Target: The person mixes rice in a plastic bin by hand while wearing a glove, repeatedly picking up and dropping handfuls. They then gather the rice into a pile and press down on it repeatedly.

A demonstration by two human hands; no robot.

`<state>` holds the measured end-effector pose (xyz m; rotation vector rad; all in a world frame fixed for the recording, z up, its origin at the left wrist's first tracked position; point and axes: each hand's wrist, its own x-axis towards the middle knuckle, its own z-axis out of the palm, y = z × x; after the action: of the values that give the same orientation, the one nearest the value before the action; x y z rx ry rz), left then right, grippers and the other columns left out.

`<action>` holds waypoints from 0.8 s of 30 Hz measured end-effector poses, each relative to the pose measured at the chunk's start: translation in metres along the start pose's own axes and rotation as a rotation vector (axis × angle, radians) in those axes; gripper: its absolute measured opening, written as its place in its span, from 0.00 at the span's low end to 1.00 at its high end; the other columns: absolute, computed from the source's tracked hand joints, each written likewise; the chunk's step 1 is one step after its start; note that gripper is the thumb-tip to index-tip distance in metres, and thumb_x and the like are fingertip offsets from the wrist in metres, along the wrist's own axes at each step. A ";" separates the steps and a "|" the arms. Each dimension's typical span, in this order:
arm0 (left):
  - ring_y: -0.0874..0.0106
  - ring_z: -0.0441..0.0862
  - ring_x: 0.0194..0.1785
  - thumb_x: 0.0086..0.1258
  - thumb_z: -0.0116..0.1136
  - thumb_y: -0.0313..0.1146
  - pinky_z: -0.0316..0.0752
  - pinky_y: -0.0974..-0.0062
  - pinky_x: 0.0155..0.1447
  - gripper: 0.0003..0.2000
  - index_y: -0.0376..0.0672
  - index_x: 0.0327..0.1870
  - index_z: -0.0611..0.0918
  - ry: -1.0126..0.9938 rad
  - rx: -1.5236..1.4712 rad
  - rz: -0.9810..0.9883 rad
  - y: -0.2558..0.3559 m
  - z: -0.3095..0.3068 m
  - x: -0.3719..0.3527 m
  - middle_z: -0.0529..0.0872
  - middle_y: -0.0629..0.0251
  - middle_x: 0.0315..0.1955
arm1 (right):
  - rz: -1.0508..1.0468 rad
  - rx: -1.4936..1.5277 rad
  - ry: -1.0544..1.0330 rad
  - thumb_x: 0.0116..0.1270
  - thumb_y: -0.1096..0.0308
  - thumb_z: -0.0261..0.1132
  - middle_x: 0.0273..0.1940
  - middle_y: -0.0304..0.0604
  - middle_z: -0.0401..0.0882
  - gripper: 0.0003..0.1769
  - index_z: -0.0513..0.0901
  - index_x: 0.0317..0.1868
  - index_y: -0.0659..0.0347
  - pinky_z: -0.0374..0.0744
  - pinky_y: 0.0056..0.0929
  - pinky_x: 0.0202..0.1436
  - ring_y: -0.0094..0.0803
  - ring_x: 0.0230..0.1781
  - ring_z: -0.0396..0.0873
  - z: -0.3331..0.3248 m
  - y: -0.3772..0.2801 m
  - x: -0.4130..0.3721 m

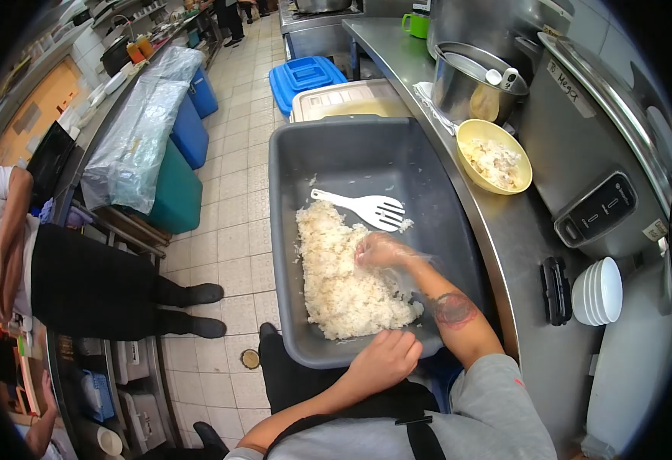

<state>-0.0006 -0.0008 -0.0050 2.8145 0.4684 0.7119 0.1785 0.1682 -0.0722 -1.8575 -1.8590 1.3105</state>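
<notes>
A large heap of cooked white rice [343,284] lies in the deep grey plastic tub [294,341] in front of me. My right hand [382,251], in a clear loose glove, reaches into the tub from the right. Its fingers are drawn together at the rice, with the fingertips partly hidden against the grains. Bare and curled closed, my left hand [386,356] is at the tub's near rim, palm side hidden; nothing shows in it. Beyond the rice, a white slotted rice paddle [370,210] lies flat, its handle touching the heap's far edge.
On the steel counter [458,180] at right are a yellow bowl [504,180] of food, a steel pot [451,88], a large cooker [596,138] and stacked white bowls [600,291]. Behind the tub sits a blue lid [305,77]. A co-worker [83,268] stands across the aisle.
</notes>
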 end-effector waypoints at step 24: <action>0.69 0.74 0.36 0.62 0.64 0.34 0.70 0.71 0.42 0.08 0.44 0.34 0.76 0.008 -0.011 0.007 0.000 -0.001 0.001 0.71 0.67 0.30 | 0.051 0.751 0.004 0.73 0.44 0.68 0.30 0.36 0.78 0.30 0.83 0.52 0.69 0.78 0.25 0.34 0.24 0.25 0.77 -0.021 -0.037 -0.018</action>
<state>-0.0003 -0.0004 -0.0041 2.8055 0.4543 0.7246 0.1704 0.1678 -0.0267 -1.4859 -1.0719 1.6988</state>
